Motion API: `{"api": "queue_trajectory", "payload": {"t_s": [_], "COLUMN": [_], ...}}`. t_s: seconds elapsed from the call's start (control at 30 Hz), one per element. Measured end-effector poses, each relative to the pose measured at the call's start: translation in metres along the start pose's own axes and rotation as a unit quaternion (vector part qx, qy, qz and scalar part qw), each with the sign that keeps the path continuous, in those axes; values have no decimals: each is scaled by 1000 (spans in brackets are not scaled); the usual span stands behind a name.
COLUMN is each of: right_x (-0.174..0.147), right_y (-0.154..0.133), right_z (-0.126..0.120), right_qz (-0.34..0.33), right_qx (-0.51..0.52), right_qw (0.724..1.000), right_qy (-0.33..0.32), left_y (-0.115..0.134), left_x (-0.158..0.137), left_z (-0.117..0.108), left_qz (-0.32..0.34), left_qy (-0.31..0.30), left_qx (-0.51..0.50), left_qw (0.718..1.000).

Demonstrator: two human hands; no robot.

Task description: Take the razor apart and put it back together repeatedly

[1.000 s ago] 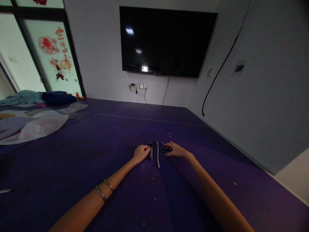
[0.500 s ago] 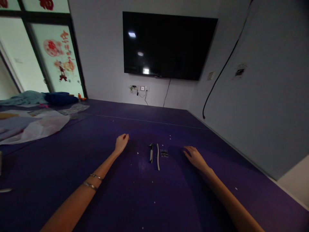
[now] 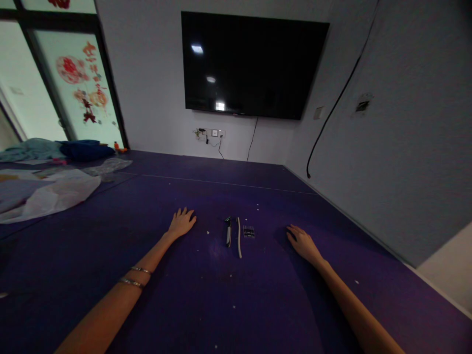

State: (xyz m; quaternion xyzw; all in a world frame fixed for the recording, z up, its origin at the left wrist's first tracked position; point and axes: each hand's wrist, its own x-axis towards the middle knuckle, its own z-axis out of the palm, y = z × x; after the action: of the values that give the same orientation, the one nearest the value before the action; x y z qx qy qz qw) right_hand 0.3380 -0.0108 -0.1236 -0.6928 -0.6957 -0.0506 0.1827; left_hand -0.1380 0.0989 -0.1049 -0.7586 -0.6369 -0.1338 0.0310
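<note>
My left hand (image 3: 181,222) lies palm down on the purple surface (image 3: 206,305), fingers spread, holding nothing. To its right is a razor (image 3: 229,232) with a dark head and a pale strip along the handle. A thin, slightly curved white stick (image 3: 239,238), its kind unclear, lies beside the razor. Right of that rests a small clear pack (image 3: 249,231) with dark pieces inside. My right hand (image 3: 300,241) is farther right, resting on the surface with its fingers stretched out and nothing in it. Neither hand touches the three items.
White plastic sheeting (image 3: 62,191) and a dark blue cloth bundle (image 3: 86,150) lie at the left. A black cable (image 3: 332,118) hangs down the right wall. The television (image 3: 254,66) is on the far wall above sockets (image 3: 214,132). Small white scraps dot the surface.
My left hand has opened from closed fingers to spread ones and now lies flat. My right hand has shifted slightly right, away from the items. The view has moved a little.
</note>
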Motion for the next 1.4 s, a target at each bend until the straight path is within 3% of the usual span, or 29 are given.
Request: {"api": "queue_trajectory", "payload": {"t_s": [1.4], "right_x": [-1], "right_y": [-5], "right_z": [-6], "right_qz": [-3], "right_qx": [-3], "right_qw": [1000], "right_qy": [-2], "left_y": [0], "left_x": [-1], "left_z": [-3], "left_qz": [5], "left_qy": [4], "left_qx": [6], "left_qw": [1000]}}
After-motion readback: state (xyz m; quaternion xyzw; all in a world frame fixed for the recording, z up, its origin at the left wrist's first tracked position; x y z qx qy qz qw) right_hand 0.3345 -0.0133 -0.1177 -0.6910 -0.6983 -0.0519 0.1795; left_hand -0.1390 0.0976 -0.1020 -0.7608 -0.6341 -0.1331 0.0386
